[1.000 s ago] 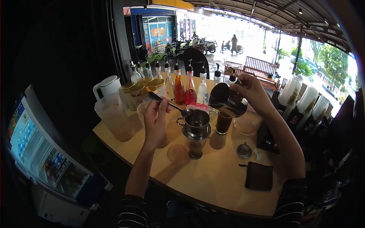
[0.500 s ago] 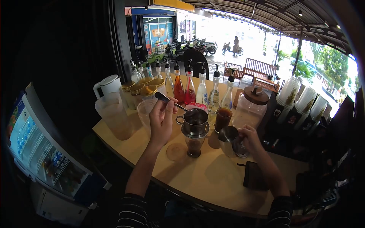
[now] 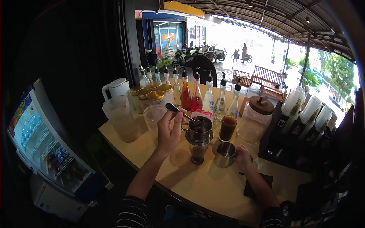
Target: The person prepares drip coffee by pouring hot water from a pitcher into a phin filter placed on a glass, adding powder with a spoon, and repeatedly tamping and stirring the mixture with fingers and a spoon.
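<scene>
My left hand (image 3: pixel 170 129) is closed on a spoon (image 3: pixel 181 110) with a dark handle, its bowl end down in a metal drip coffee filter (image 3: pixel 199 130). Dark contents show inside the filter, which rests on top of a glass (image 3: pixel 197 152). My right hand (image 3: pixel 243 156) grips the handle of a small metal pitcher (image 3: pixel 224 155), which is upright just right of that glass. Behind the pitcher stands a glass of dark brown drink (image 3: pixel 228 128). A round wooden coaster (image 3: pixel 180 157) lies left of the filter glass.
Syrup bottles with pump tops (image 3: pixel 196 91) line the back of the wooden counter (image 3: pixel 213 186). Gold-lidded jars (image 3: pixel 156 95) and a plastic pitcher (image 3: pixel 121 117) stand at left. A wooden-lidded jar (image 3: pixel 258 117), stacked cups (image 3: pixel 293 102) and a black pouch (image 3: pixel 258 184) are at right.
The metal pitcher has moved slightly left and down, closer to the filter glass, and now sits more upright. The spoon stays in the filter. My view has shifted a little left.
</scene>
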`<state>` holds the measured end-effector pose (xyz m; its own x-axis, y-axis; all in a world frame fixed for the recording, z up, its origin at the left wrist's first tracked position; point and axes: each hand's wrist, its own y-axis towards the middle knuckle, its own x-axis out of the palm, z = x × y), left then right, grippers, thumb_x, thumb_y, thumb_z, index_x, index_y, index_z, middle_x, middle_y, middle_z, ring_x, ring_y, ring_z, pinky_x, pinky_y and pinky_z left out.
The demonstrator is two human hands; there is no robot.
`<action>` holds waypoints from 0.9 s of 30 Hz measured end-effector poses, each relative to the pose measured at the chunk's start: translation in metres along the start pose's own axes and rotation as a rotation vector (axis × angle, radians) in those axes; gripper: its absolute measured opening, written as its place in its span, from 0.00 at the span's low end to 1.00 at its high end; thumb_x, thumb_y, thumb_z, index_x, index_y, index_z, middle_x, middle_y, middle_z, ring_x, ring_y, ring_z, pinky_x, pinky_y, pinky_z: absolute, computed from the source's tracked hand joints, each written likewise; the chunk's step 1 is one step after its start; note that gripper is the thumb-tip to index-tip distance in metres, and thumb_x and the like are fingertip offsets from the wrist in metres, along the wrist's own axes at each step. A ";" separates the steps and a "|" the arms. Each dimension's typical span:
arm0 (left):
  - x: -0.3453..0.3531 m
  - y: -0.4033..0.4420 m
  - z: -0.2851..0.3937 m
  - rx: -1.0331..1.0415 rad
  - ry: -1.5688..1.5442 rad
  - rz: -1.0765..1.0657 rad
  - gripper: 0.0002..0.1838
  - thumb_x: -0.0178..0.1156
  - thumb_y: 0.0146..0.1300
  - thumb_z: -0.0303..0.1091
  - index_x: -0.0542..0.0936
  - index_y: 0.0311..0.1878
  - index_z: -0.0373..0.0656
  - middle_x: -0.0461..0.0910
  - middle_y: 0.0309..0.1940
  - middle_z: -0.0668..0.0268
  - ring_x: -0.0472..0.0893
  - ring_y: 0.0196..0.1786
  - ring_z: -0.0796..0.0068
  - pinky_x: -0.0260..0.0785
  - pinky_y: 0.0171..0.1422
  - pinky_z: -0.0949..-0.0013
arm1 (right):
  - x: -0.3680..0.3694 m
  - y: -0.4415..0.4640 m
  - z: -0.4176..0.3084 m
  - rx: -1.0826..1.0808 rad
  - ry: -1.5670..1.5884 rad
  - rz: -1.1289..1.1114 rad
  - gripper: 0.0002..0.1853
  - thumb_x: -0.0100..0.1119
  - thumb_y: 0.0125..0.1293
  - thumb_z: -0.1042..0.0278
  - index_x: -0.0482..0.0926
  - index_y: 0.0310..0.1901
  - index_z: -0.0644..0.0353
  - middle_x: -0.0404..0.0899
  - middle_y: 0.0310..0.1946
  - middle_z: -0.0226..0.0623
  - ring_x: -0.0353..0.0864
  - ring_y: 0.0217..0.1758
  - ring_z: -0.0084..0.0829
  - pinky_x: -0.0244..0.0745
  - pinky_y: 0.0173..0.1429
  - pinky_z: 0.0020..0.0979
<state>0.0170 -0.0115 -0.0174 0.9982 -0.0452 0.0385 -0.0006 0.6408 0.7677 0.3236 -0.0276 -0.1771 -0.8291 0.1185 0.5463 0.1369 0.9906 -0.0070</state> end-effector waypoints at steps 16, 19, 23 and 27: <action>0.036 -0.004 -0.001 0.634 0.746 -0.216 0.08 0.61 0.59 0.29 0.80 0.42 0.42 0.79 0.33 0.69 0.78 0.38 0.72 0.61 0.56 0.61 | 0.158 -0.069 -0.100 -0.668 -0.866 -0.411 0.25 0.61 0.63 0.73 0.69 0.62 0.56 0.75 0.31 0.29 0.74 0.34 0.19 0.71 0.41 0.23; 0.041 -0.007 0.002 0.720 0.823 -0.251 0.11 0.64 0.55 0.30 0.80 0.42 0.43 0.77 0.31 0.71 0.76 0.39 0.74 0.61 0.57 0.61 | 0.181 -0.057 -0.096 -0.708 -0.813 -0.454 0.18 0.59 0.64 0.74 0.74 0.57 0.59 0.78 0.30 0.31 0.76 0.33 0.18 0.71 0.41 0.23; 0.027 -0.003 0.008 0.582 0.717 -0.295 0.14 0.66 0.55 0.31 0.79 0.45 0.42 0.76 0.33 0.69 0.77 0.40 0.71 0.62 0.57 0.62 | 0.187 -0.044 -0.092 -0.701 -0.808 -0.351 0.08 0.57 0.66 0.73 0.81 0.43 0.65 0.81 0.28 0.34 0.78 0.31 0.18 0.72 0.39 0.22; 0.006 -0.003 -0.003 0.200 0.396 -0.212 0.29 0.73 0.49 0.38 0.75 0.54 0.40 0.75 0.41 0.62 0.76 0.44 0.68 0.67 0.54 0.64 | 0.195 -0.044 -0.103 -0.645 -0.827 -0.258 0.07 0.56 0.67 0.71 0.80 0.39 0.67 0.81 0.26 0.34 0.79 0.28 0.20 0.74 0.35 0.24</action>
<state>0.0237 -0.0114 -0.0215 0.9235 0.1614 -0.3480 0.2320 0.4875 0.8417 0.2117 -0.0555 0.0166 -0.9499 0.1604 -0.2684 -0.0353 0.7979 0.6017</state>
